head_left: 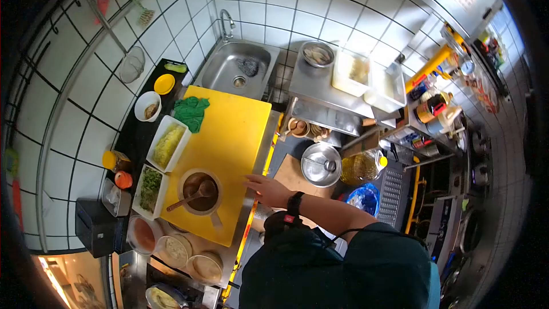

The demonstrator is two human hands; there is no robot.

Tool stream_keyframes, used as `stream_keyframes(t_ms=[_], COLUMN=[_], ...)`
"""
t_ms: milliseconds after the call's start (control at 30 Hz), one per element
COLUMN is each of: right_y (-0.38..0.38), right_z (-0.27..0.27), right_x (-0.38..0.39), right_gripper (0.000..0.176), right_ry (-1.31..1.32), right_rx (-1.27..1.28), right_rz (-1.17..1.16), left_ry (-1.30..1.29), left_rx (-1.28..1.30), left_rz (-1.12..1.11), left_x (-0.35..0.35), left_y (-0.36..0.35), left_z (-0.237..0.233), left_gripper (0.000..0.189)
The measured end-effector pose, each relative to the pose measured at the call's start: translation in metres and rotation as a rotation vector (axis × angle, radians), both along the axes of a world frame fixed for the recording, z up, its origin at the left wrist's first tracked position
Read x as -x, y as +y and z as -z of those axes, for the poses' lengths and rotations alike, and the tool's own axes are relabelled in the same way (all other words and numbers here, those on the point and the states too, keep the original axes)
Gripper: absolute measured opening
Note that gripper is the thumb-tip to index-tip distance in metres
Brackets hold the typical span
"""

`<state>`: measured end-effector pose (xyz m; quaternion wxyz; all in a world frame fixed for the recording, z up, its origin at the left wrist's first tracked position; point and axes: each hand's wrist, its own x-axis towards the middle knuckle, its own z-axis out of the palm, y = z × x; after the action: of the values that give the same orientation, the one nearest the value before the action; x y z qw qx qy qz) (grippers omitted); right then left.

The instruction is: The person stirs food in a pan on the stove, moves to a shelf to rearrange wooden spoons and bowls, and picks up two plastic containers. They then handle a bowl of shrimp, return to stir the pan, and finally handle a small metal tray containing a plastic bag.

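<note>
Saucepan (200,213) of brown liquid stands on the yellow board (234,131), at 9 o'clock from my right hand (267,189), a short way off and not touched by it. A brown ladle (185,200) leans in the saucepan, its handle crossing the rim toward 8 o'clock. The saucepan's own handle points toward 5 o'clock.

I have the right hand loosely open, back upward, fingers reaching toward 9 o'clock at the board's near edge; I see nothing in its grasp. Whether the fingertips press on the board I can't tell from here. A dark band (295,202) circles that wrist. My left hand is out of my view.

Taking directions from the right hand, a crumpled green cloth (191,115) lies on the board between 10 and 11 o'clock. Just beside the board, a white tray of yellow shreds (167,144) sits at 10 and a white tray of chopped greens (150,190) at 9, beyond the saucepan. Three round tubs (205,268) line the tabletop (234,258) around 8 to 7. The sink (217,67) is between 11 and 12; a metal bowl (321,178) is at 2, with a bottle of yellow oil (357,169) beside it.
</note>
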<state>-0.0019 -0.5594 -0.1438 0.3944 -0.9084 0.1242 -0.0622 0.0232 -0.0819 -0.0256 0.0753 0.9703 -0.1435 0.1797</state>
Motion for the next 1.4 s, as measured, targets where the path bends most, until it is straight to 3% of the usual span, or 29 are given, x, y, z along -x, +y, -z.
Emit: stream_keyframes(t_ms=[33, 67, 100, 167, 200, 333, 400, 500, 567, 600, 700, 800, 867, 933, 1000, 1067, 1167, 1400], right_y=[0.004, 0.010, 0.015, 0.028, 0.035, 0.066, 0.085, 0.112, 0.122, 0.125, 0.129, 0.118, 0.103, 0.087, 0.065, 0.052, 0.016, -0.071], right_z=[0.005, 0.015, 0.024, 0.037, 0.042, 0.070, 0.078, 0.105, 0.128, 0.133, 0.149, 0.162, 0.169, 0.167, 0.153, 0.152, 0.111, 0.133], right_x=[0.018, 0.038, 0.060, 0.109, 0.134, 0.238, 0.286, 0.351, 0.389, 0.401, 0.426, 0.437, 0.438, 0.434, 0.422, 0.416, 0.389, 0.334], right_gripper=[0.050, 0.052, 0.053, 0.052, 0.053, 0.058, 0.055, 0.057, 0.060, 0.061, 0.063, 0.064, 0.061, 0.057, 0.049, 0.040, 0.035, 0.038], right_ry=[-0.004, 0.010, 0.026, 0.127, 0.192, 0.456, 0.524, 0.592, 0.654, 0.714, 0.748, 0.758, 0.742, 0.711, 0.609, 0.235, 0.097, 0.069], right_rx=[-0.001, -0.005, -0.005, 0.037, 0.037, 0.058, -0.014, -0.072, -0.114, -0.177, -0.187, -0.211, -0.255, -0.300, -0.675, -1.043, -1.265, -1.413], right_rz=[0.016, 0.073, 0.128, 0.234, 0.282, 0.401, 0.553, 0.757, 0.825, 0.897, 0.985, 1.000, 1.011, 1.010, 1.125, 1.251, 1.287, 1.328], left_ry=[-0.037, 0.015, 0.104, 0.116, 0.272, 0.374, 0.629, 0.515, 0.582, 0.736, 0.777, 0.845, 0.695, 0.716, 0.738, 0.730, 0.698, 0.591], left_rx=[0.041, 0.041, 0.197, 0.205, 0.299, 0.165, 0.388, 0.290, 0.222, 0.299, 0.244, 0.226, 0.165, 0.174, 0.187, 0.153, 0.209, 0.069], left_rz=[0.084, 0.090, 0.196, 0.301, 0.360, 0.506, 0.572, 0.786, 0.751, 0.744, 0.796, 0.802, 0.949, 0.936, 0.912, 0.892, 0.959, 0.820], left_x=[-0.001, -0.006, -0.002, 0.003, 0.004, 0.013, 0.019, 0.015, 0.020, 0.020, 0.023, 0.022, 0.022, 0.027, 0.030, 0.028, 0.024, -0.005], left_y=[0.003, 0.041, -0.049, -0.049, -0.061, -0.060, -0.070, -0.067, -0.068, -0.073, -0.086, -0.094, -0.097, -0.116, -0.132, -0.147, -0.202, -0.316], left_z=[0.011, 0.059, -0.028, -0.011, -0.019, 0.022, 0.025, 0.067, 0.074, 0.075, 0.060, 0.076, 0.086, 0.074, 0.073, 0.088, 0.068, 0.086], left_gripper=[0.054, 0.057, 0.058, 0.061, 0.057, 0.047, 0.049, 0.051, 0.055, 0.052, 0.050, 0.048, 0.049, 0.048, 0.048, 0.048, 0.049, 0.056])
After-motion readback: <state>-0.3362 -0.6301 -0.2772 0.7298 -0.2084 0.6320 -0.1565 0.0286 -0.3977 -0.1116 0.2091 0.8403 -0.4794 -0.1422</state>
